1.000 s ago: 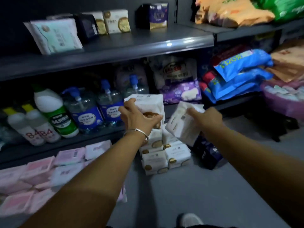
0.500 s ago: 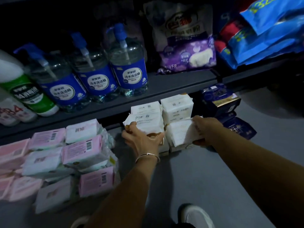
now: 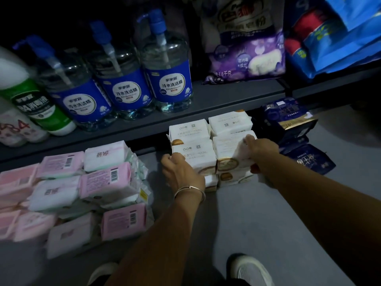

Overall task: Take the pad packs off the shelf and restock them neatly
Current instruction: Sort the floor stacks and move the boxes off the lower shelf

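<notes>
At the frame's centre, white pad packs [image 3: 210, 147] sit stacked on the grey floor [image 3: 237, 219] below the shelf [image 3: 216, 100]. The left hand [image 3: 181, 174] grips the near-left pack; the right hand [image 3: 261, 153] clasps the near-right one. Pink packs [image 3: 86, 188] lie at lower left, dark blue packs [image 3: 288, 118] at right.

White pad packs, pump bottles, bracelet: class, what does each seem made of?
White pad packs: probably soft matte plastic film, creased at the ends. Pump bottles: clear glossy plastic, see-through, with highlights. Bracelet: likely polished metal, a thin silvery band that glints.
</notes>
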A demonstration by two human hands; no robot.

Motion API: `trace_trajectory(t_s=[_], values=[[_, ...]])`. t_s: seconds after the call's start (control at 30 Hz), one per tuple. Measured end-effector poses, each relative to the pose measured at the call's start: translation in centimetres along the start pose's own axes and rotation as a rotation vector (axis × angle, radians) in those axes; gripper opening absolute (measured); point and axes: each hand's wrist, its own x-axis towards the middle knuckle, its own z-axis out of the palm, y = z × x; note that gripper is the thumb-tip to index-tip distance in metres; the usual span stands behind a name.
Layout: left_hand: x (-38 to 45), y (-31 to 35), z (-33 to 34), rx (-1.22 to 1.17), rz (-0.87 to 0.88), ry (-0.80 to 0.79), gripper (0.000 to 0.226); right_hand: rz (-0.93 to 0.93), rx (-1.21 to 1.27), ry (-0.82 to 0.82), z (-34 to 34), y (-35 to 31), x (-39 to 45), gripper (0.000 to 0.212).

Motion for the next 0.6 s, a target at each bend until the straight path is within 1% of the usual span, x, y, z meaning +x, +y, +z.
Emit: trace_trajectory(t_s=[0.07, 0.1, 0.17, 0.23, 0.3, 0.37, 0.43, 0.47, 0.53, 0.6], values=[[0.3, 0.7, -1.4, 0.049, -0.002, -0.012, 0.061, -0.090, -0.179, 0.169, -0.7, -1.2, -1.1, 0.048], [0.4, 1.1, -2.2, 0.063, 0.012, -0.020, 0.061, -0.120, -0.229, 0.219, -1.1, -2.2, -2.0, 0.049], [1.0, 2.2, -4.1, 0.071, 0.048, -0.039, 0.056, -0.233, -0.349, 0.263, -1.6, -4.3, -3.9, 0.046], [1.8, 3.5, -6.7, 0.062, 0.097, -0.042, 0.047, -0.371, -0.438, 0.249, -2.1, -6.9, -5.8, 0.039], [3.0, 5.2, -9.8, 0.040, 0.194, -0.036, 0.039, -0.502, -0.450, 0.259, -2.6, -10.1, -8.1, 0.032], [4.5, 7.2, -13.7, -0.030, 0.320, -0.029, 0.028, -0.598, -0.437, 0.264, -3.3, -13.8, -10.3, 0.025], [6.1, 9.5, -18.2, -0.140, 0.431, -0.010, 0.010, -0.684, -0.424, 0.302, -4.3, -18.0, -12.8, 0.023], [6.7, 10.5, -20.6, -0.166, 0.487, 0.011, 0.007, -0.727, -0.409, 0.329, -4.9, -20.0, -14.0, 0.023], [8.0, 12.3, -25.0, -0.183, 0.583, 0.090, 0.016, -0.792, -0.367, 0.380, -6.1, -23.6, -16.3, 0.025], [9.6, 13.9, -28.8, -0.201, 0.645, 0.169, 0.019, -0.857, -0.335, 0.428, -7.4, -26.9, -17.7, 0.026]])
